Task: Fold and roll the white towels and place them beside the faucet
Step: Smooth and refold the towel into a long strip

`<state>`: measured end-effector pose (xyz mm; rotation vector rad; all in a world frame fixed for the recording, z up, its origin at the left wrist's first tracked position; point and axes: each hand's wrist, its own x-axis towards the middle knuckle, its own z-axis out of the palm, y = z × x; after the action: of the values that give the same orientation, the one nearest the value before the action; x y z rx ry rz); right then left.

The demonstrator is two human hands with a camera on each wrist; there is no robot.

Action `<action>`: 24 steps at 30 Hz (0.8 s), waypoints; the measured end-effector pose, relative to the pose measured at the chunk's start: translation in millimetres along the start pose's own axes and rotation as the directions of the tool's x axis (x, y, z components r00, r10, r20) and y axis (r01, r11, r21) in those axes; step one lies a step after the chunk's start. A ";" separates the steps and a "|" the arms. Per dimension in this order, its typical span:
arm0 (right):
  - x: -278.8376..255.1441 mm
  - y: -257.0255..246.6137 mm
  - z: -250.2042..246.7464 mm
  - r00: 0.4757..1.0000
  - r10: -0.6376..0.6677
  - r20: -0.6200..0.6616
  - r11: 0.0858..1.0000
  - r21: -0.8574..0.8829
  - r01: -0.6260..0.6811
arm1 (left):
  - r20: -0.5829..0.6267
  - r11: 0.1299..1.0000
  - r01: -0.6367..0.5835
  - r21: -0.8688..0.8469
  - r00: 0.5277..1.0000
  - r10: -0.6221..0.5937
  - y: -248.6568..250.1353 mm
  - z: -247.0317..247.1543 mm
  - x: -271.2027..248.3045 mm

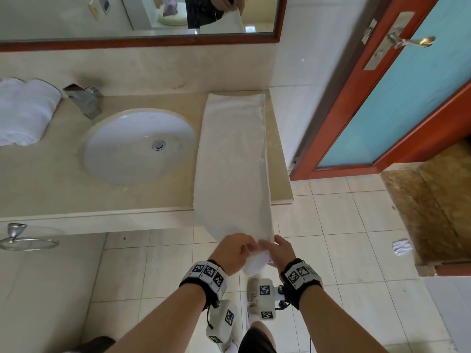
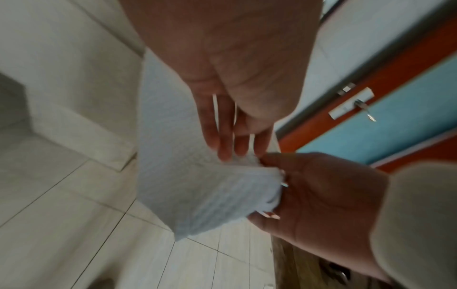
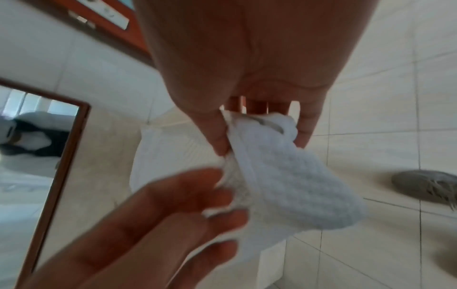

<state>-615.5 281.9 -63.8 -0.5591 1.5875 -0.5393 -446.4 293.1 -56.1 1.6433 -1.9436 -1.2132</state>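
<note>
We hold the near end of the folded white towel [image 1: 233, 159], which lies lengthwise on the counter [image 1: 51, 179] right of the sink [image 1: 137, 146] and hangs over the near edge. Our left hand [image 1: 233, 250] and right hand [image 1: 281, 252] both pinch that hanging end, curled into a small roll between thumbs and fingers. Another rolled towel [image 1: 23, 110] sits at far left, just beside the faucet [image 1: 82, 99].
</note>
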 end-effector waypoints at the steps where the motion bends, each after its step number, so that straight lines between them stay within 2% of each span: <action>1: 2.8 -0.2 0.8 0.999 -0.020 -0.031 0.999 -0.042 0.019 | -0.124 0.998 0.060 -0.008 0.990 -0.061 -10.1 -2.2 -2.5; 2: 7.3 0.8 2.0 0.999 -0.026 -0.044 0.999 -0.049 0.024 | -0.224 0.991 0.133 0.009 0.966 -0.128 -23.6 -4.0 -3.8; 3: 9.8 1.1 2.4 0.999 -0.009 -0.043 0.998 -0.057 0.006 | -0.272 0.975 0.219 0.034 0.941 -0.201 -36.7 -6.3 -5.2; 5: 14.1 -1.1 1.4 0.999 0.042 -0.016 0.999 -0.016 -0.042 | -0.211 0.893 0.440 0.092 0.886 -0.414 -59.5 -11.5 -6.4; 6: 16.4 -2.1 0.9 0.999 0.052 0.011 0.998 0.036 -0.053 | -0.156 0.836 0.536 0.115 0.841 -0.518 -71.2 -12.3 -4.1; 8: 19.5 -4.9 -1.8 0.994 0.068 0.083 0.984 0.156 -0.081 | -0.067 0.774 0.633 -0.009 0.772 -0.632 -87.2 -11.9 2.2; 9: 20.2 -6.6 -2.6 0.990 0.070 0.120 0.973 0.210 -0.094 | -0.036 0.759 0.640 -0.116 0.761 -0.647 -91.5 -10.8 6.3; 11: 23.4 -7.6 -5.1 0.984 0.061 0.168 0.943 0.314 -0.112 | 0.015 0.748 0.617 -0.244 0.774 -0.633 -93.3 -7.1 15.3; 13: 27.9 -7.9 -7.4 0.985 0.045 0.165 0.934 0.344 -0.101 | 0.034 0.763 0.595 -0.252 0.794 -0.607 -92.8 -3.3 23.9; 14: 29.0 -8.6 -8.0 0.989 0.035 0.145 0.946 0.314 -0.080 | 0.020 0.763 0.599 -0.244 0.789 -0.614 -90.8 -3.7 26.8; 16: 28.1 -11.3 -9.4 0.993 0.000 0.118 0.989 0.150 -0.018 | 0.004 0.772 0.603 -0.203 0.789 -0.615 -85.2 -8.3 27.7; 17: 25.6 -13.4 -10.4 0.993 -0.008 0.119 1.000 -0.001 0.008 | 0.009 0.791 0.589 -0.169 0.803 -0.596 -83.2 -12.0 25.7; 18: 22.9 -15.4 -11.5 0.993 -0.006 0.114 0.984 -0.176 0.026 | 0.018 0.814 0.565 -0.134 0.823 -0.568 -81.5 -17.0 23.0; 20: 20.3 -17.4 -13.1 0.998 0.033 0.060 0.886 -0.463 -0.001 | 0.027 0.874 0.484 -0.039 0.875 -0.483 -79.8 -28.0 15.7; 22: 22.8 -17.3 -11.5 0.998 0.055 -0.001 0.844 -0.535 -0.047 | 0.030 0.914 0.402 0.054 0.914 -0.404 -77.8 -38.1 8.4; 24: 24.9 -16.5 -7.3 0.998 0.051 -0.034 0.871 -0.488 -0.062 | 0.019 0.939 0.330 0.093 0.943 -0.333 -74.7 -46.0 1.6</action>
<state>-624.0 253.4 -71.8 -0.8849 1.7615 -0.0867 -366.0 275.3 -86.4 2.0744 -1.8113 -1.2948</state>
